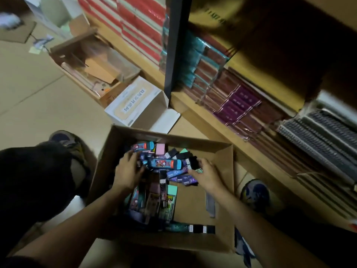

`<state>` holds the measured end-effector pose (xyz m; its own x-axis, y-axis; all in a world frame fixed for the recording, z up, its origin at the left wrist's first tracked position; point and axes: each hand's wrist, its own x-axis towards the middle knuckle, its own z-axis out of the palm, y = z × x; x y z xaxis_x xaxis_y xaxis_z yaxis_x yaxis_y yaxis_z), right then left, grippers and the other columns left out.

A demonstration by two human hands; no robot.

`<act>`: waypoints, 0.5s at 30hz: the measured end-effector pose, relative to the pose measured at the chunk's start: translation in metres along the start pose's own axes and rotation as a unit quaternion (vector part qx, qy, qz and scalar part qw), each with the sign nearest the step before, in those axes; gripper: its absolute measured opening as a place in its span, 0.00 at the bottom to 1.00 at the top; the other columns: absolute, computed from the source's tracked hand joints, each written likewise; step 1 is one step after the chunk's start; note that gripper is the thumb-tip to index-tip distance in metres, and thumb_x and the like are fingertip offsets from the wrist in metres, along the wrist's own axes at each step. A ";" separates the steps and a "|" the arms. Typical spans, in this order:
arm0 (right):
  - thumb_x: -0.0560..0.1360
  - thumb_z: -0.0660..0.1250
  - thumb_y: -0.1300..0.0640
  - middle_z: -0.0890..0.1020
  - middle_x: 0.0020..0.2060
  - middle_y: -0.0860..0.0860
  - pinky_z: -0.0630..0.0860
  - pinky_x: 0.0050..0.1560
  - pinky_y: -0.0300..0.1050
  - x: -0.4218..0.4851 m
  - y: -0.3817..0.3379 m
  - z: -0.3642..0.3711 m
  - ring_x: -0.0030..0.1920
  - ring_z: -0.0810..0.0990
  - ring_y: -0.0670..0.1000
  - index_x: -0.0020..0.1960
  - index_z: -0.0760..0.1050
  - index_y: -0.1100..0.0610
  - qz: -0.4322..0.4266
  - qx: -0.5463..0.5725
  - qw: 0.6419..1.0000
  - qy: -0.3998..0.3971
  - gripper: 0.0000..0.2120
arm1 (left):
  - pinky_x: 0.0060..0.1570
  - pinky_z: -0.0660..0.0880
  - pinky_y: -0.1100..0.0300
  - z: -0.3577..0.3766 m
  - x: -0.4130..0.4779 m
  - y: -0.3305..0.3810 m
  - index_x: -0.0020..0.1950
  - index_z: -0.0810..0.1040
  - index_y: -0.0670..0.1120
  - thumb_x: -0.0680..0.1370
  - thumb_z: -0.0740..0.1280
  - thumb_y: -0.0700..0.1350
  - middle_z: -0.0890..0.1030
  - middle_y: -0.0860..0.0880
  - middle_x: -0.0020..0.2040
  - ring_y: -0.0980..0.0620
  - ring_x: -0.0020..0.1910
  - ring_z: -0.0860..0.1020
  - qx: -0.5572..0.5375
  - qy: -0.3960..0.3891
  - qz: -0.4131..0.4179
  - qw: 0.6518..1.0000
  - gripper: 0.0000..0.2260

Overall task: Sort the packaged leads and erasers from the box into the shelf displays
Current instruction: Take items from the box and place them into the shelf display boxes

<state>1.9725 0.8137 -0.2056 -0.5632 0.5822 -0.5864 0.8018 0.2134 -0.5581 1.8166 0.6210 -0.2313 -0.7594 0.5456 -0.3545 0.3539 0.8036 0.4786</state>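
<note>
Reaching into the cardboard box, both hands are set on the heap of packaged leads and erasers inside, seemingly to gather one kind. The left hand is laid with fingers spread over the packs. Whether the dark pack is pinched by the right hand cannot be told.
</note>
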 end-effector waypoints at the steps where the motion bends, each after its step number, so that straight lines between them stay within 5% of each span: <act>1: 0.72 0.72 0.54 0.71 0.65 0.57 0.68 0.66 0.54 0.008 0.000 0.005 0.67 0.68 0.57 0.67 0.68 0.59 0.004 -0.003 1.000 0.013 0.27 | 0.64 0.66 0.45 0.003 0.009 -0.004 0.73 0.66 0.44 0.76 0.67 0.46 0.63 0.39 0.74 0.38 0.69 0.65 0.020 -0.005 0.008 1.000 0.26; 4: 0.70 0.72 0.49 0.69 0.67 0.56 0.64 0.68 0.50 0.028 -0.001 0.019 0.69 0.65 0.57 0.70 0.65 0.57 0.006 -0.009 0.999 0.035 0.32 | 0.69 0.58 0.42 0.015 0.021 -0.015 0.78 0.53 0.51 0.80 0.61 0.53 0.50 0.44 0.79 0.39 0.75 0.54 0.060 -0.047 0.004 0.997 0.29; 7: 0.72 0.68 0.43 0.69 0.67 0.55 0.63 0.68 0.55 0.043 -0.001 0.031 0.69 0.64 0.57 0.69 0.67 0.52 0.028 0.006 0.997 0.070 0.29 | 0.71 0.55 0.43 0.030 0.014 -0.020 0.78 0.47 0.52 0.81 0.56 0.55 0.48 0.44 0.79 0.40 0.76 0.51 0.089 -0.038 0.017 0.995 0.29; 12: 0.76 0.62 0.42 0.69 0.67 0.56 0.59 0.69 0.56 0.047 0.002 0.041 0.69 0.62 0.58 0.67 0.70 0.51 0.065 -0.016 0.992 0.107 0.23 | 0.71 0.55 0.46 0.039 -0.013 -0.004 0.78 0.52 0.50 0.81 0.56 0.54 0.53 0.41 0.78 0.39 0.76 0.52 0.097 -0.027 0.033 0.994 0.27; 15: 0.76 0.62 0.43 0.71 0.65 0.57 0.61 0.68 0.54 0.046 0.003 0.045 0.67 0.64 0.58 0.64 0.71 0.56 0.061 -0.006 0.993 0.098 0.22 | 0.60 0.68 0.45 0.029 -0.009 -0.002 0.73 0.65 0.48 0.78 0.64 0.52 0.65 0.39 0.72 0.37 0.65 0.67 0.130 -0.026 0.070 0.989 0.24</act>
<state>1.9400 0.8053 -0.2607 -0.4123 0.7462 -0.5227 0.8651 0.1408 -0.4814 1.8385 0.6216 -0.2527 -0.6663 0.6616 -0.3441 0.5867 0.7499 0.3057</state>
